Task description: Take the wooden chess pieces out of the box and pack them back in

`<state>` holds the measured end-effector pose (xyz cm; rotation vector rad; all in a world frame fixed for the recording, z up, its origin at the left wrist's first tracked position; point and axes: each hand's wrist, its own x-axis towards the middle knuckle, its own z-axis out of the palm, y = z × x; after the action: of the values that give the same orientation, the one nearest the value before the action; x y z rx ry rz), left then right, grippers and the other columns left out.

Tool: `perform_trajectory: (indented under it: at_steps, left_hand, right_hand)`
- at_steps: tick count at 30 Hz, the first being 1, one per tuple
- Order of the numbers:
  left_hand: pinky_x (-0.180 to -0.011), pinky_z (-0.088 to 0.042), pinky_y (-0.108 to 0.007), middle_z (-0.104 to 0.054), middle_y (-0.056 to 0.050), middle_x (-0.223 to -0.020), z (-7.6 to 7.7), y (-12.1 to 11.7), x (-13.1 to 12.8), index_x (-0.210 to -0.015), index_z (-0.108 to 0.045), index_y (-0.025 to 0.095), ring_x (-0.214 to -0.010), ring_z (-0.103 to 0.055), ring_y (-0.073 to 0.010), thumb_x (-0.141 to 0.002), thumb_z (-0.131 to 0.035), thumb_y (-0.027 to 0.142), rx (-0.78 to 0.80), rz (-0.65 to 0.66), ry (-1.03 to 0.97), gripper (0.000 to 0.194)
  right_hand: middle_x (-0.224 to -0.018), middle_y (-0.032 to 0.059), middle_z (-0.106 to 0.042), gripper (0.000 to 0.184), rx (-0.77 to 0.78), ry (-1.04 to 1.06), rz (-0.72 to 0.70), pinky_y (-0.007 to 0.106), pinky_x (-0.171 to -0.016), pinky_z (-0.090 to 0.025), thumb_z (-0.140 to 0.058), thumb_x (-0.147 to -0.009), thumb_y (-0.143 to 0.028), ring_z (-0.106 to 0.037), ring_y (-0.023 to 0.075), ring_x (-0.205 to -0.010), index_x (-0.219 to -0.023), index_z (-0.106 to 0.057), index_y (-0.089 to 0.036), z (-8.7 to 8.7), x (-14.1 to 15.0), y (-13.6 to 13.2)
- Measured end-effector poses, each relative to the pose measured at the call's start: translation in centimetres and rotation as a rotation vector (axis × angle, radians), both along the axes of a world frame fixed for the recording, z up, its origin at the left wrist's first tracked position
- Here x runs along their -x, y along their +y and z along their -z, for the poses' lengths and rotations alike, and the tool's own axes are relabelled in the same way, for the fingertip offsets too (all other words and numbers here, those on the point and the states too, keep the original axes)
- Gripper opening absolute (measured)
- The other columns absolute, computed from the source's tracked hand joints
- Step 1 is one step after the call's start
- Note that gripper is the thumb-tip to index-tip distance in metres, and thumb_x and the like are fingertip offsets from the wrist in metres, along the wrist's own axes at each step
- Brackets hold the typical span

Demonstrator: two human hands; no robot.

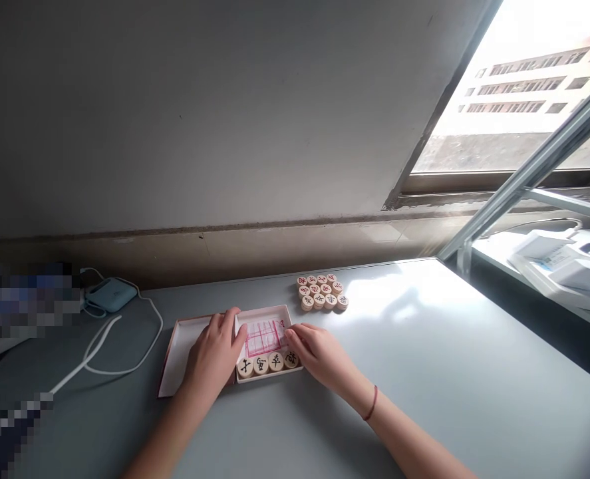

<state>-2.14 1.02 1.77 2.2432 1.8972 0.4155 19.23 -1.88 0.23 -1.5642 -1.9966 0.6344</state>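
Note:
An opened Chinese chess box (289, 316) lies on the desk with its lid (177, 339) flat to the left. A row of several round wooden pieces with black characters (261, 365) lies along the box's near side. Behind them, a sheet with pink grid lines (262, 338) covers the box floor. My left hand (215, 349) rests over the lid's right part and grips the box's left wall, thumb on the inner side. With thumb and fingers bent, my right hand (317, 349) holds the box's right rim, beside the last piece.
Stacked chess pieces (319, 291) stand in rows behind the box, red characters at the back and black in front. At the left are a light-blue device (110, 295) and a looping white cable (157, 316). A metal-framed shelf (514, 266) with white chargers stands right.

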Motion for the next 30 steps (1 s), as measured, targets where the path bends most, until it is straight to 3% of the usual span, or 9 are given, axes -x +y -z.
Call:
perform_trajectory:
  at_steps: [4,11,14,16,20,23,26,30]
  left_hand:
    - [-0.082,-0.049,-0.032,-0.056,-0.004,-0.088,-0.7,-1.3,1.3,-0.091,-0.068,0.025,-0.089,-0.060,-0.0216,-0.086,-0.051,0.041,0.067,0.257,-0.100,0.023]
    - [-0.082,-0.049,-0.033,-0.055,-0.003,-0.091,-0.8,-2.8,2.0,-0.082,-0.067,0.025,-0.091,-0.057,-0.0216,-0.082,-0.057,0.040,0.151,0.280,-0.187,0.018]
    - [-0.083,-0.048,-0.033,-0.059,-0.003,-0.092,-0.9,-2.8,1.8,-0.080,-0.064,0.025,-0.090,-0.058,-0.0211,-0.081,-0.057,0.036,0.107,0.285,-0.272,0.013]
    - [-0.081,-0.048,-0.031,-0.061,-0.002,-0.086,-1.3,-2.8,1.3,-0.078,-0.062,0.024,-0.085,-0.059,-0.0200,-0.082,-0.056,0.036,0.076,0.271,-0.353,0.014]
    - [-0.064,-0.046,-0.023,-0.059,0.002,-0.072,-2.3,-3.1,-0.2,-0.080,-0.060,0.023,-0.068,-0.056,-0.0148,-0.082,-0.058,0.039,0.166,0.191,-0.559,0.016]
    - [-0.059,-0.043,-0.020,-0.058,0.003,-0.070,-2.8,-3.3,-1.5,-0.080,-0.058,0.023,-0.065,-0.053,-0.0126,-0.084,-0.058,0.040,0.291,0.213,-0.675,0.017]
    - [-0.059,-0.045,-0.021,-0.060,0.002,-0.072,-2.8,-3.4,-2.1,-0.084,-0.058,0.022,-0.065,-0.055,-0.0127,-0.085,-0.057,0.042,0.294,0.227,-0.706,0.020]
    - [-0.071,-0.050,-0.027,-0.064,-0.002,-0.082,-2.1,-3.1,-1.1,-0.089,-0.062,0.023,-0.076,-0.060,-0.0173,-0.086,-0.054,0.044,0.079,0.214,-0.537,0.023]
  right_hand:
    - [-0.061,-0.0008,-0.049,0.042,-0.014,-0.010,0.010,0.023,-0.049,-0.032,-0.030,-0.098,-0.039,-0.043,0.0118,-0.051,-0.064,-0.045,-0.021,0.2,0.1,0.0]
    - [-0.063,0.0001,-0.052,0.040,0.012,0.004,0.001,0.023,-0.051,-0.036,-0.032,-0.097,-0.038,-0.047,0.0127,-0.053,-0.068,-0.052,-0.020,0.2,0.1,0.1]
    - [-0.072,0.0020,-0.058,0.030,-0.041,0.086,0.039,0.024,-0.052,-0.041,-0.037,-0.096,-0.036,-0.051,0.0125,-0.055,-0.090,-0.062,-0.020,0.0,-0.1,0.0]
    - [-0.083,0.0045,-0.061,0.024,-0.154,0.143,0.040,0.024,-0.053,-0.045,-0.044,-0.093,-0.033,-0.053,0.0120,-0.058,-0.107,-0.060,-0.020,-0.4,0.1,-0.3]
    - [-0.108,0.0095,-0.062,0.030,-0.396,0.192,-0.223,0.025,-0.064,-0.052,-0.056,-0.085,-0.022,-0.061,0.0141,-0.075,-0.115,-0.054,-0.022,-1.3,1.2,-1.3]
    - [-0.102,0.0061,-0.066,0.030,-0.507,0.187,-0.334,0.026,-0.067,-0.052,-0.052,-0.086,-0.013,-0.063,0.0138,-0.077,-0.114,-0.052,-0.024,-1.9,1.9,-1.8]
    - [-0.101,0.0057,-0.068,0.028,-0.529,0.157,-0.293,0.026,-0.067,-0.051,-0.048,-0.088,-0.011,-0.064,0.0139,-0.077,-0.112,-0.052,-0.024,-2.1,1.6,-1.7]
    - [-0.099,0.0062,-0.067,0.019,-0.359,0.011,-0.069,0.024,-0.057,-0.047,-0.049,-0.087,-0.016,-0.061,0.0129,-0.067,-0.104,-0.056,-0.021,-1.9,-0.3,-1.0]
